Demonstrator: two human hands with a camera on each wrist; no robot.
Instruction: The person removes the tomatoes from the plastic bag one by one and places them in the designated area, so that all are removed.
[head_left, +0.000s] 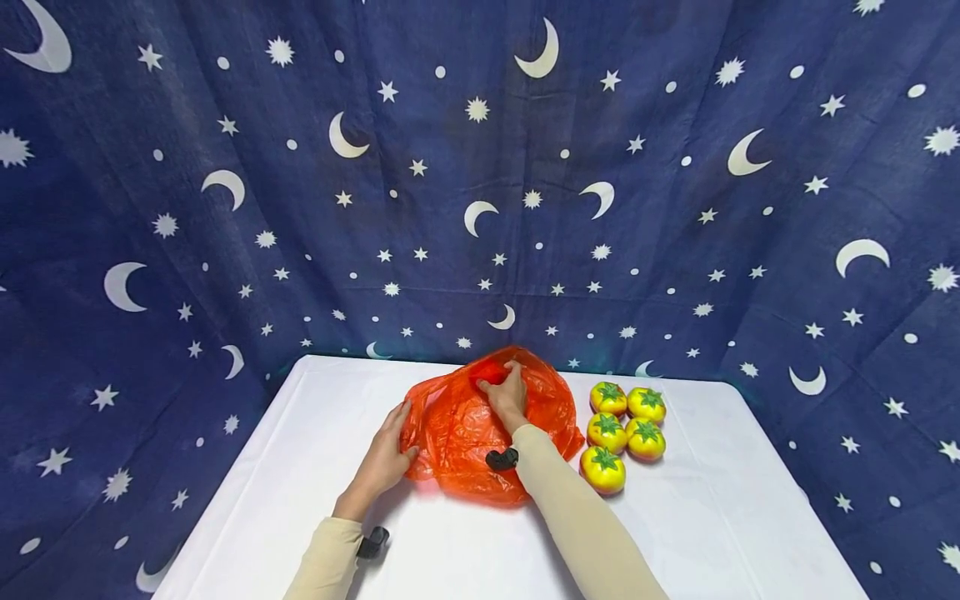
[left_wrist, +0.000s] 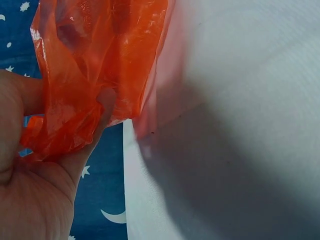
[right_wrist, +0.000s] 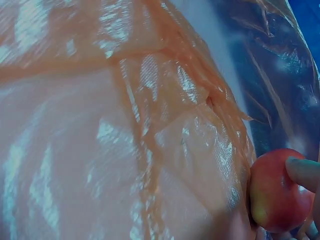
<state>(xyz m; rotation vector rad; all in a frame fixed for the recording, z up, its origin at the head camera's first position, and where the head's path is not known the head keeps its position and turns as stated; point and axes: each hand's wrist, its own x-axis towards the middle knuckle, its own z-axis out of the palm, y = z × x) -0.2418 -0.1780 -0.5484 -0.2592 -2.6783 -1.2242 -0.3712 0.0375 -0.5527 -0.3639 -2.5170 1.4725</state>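
A thin, see-through red plastic bag (head_left: 465,442) lies spread on the white table. My left hand (head_left: 386,454) holds the bag's left edge; in the left wrist view, the plastic (left_wrist: 75,115) is between its thumb and fingers. Reaching into the bag, my right hand (head_left: 507,395) grips a red and yellow tomato (right_wrist: 281,191). The right wrist view shows the thumb on the tomato's upper side and fingertips below it, with the bag's wall close beside. That tomato is hidden from the head view.
Several yellow-red tomatoes (head_left: 626,429) with green leafy tops stand in two columns right of the bag, near the right forearm. The white table (head_left: 720,500) ends at the back against a dark blue curtain (head_left: 420,317) with moons and stars.
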